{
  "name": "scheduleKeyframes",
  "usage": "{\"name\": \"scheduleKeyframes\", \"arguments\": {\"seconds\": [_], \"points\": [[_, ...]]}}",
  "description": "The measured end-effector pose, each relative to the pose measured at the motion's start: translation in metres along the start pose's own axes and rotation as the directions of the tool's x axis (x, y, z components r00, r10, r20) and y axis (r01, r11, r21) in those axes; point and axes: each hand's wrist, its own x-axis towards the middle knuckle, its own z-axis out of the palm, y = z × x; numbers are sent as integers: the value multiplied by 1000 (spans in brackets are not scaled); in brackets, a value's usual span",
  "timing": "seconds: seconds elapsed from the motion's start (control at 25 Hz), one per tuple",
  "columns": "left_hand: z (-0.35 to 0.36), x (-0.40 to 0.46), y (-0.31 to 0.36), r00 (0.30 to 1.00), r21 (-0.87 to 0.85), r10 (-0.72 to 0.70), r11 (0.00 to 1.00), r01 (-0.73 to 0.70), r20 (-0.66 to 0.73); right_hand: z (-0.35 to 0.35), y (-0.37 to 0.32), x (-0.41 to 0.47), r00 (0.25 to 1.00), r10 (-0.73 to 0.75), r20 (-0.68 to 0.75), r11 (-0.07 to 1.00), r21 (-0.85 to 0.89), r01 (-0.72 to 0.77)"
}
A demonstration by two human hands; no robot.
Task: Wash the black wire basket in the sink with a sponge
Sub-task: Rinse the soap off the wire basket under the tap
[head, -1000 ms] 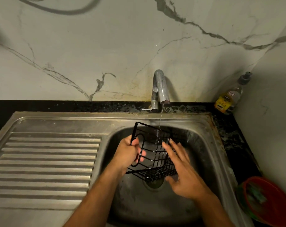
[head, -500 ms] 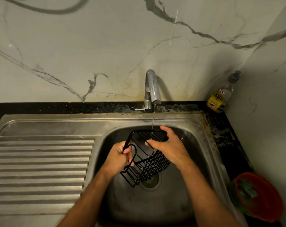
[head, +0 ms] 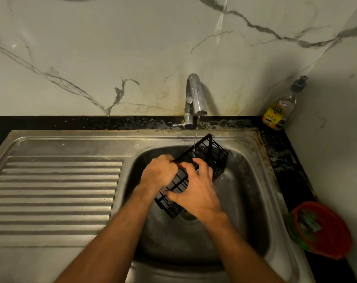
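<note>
Basket (head: 211, 158) is held over the sink (head: 253, 180) bowl, tilted w/ its far end up toward the tap (head: 195, 94) and its near end low, just above the drain (head: 188, 216). A thin stream of water (head: 196, 131) falls from the spout onto the raised end.

Left hand (head: 159, 172) grips the basket's left edge, fingers curled round the wire. Right hand (head: 194, 193) lies across the top/side of the basket, thumb hooked at the near rim and fingers bent over the bars, so it's holding too. No sponge in either hand, as far as visible.

Progress, judged: basket is getting wetted/rinsed by bare hands only; can't tell if any soap is on it. Sponge scrubbing not seen under way. Something greenish sits in the red bowl (head: 324, 250) on the worktop (head: 279, 158) at right, maybe a scrubber, too blurry to say. Soap bottle (head: 281, 111) stands in the back right corner, well apart from the hands. Drainboard (head: 57, 190) lies left of the bowl.

Left to do, prob.: fetch sponge, scrub, final rinse.
</note>
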Motion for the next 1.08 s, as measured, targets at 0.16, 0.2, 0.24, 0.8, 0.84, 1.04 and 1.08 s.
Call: {"name": "scheduleKeyframes", "arguments": {"seconds": [0.16,0.2,0.24,0.8,0.84,1.04,1.08], "points": [[12,-17,-18,973,-174,-121,981,87,-197,-9,21,-7,912,16,-411,968,235,89],[17,-22,-27,974,-242,-117,968,68,-192,-14,29,-4,850,174,-498,940,340,7],[24,-25,-38,981,-289,-86,957,33,-173,-20,36,2,795,364,-486,871,480,-105],[50,-28,-48,993,-441,98,895,-62,59,-37,38,25,970,211,-123,897,418,-143],[49,-24,-44,990,-470,136,877,-102,39,-40,36,27,966,229,-122,892,423,-158],[35,-25,-14,986,-711,150,702,-50,79,-47,43,22,971,180,-160,896,435,-94],[29,-27,-6,985,-760,152,649,-36,83,-44,44,17,976,121,-182,920,390,-41]]}}
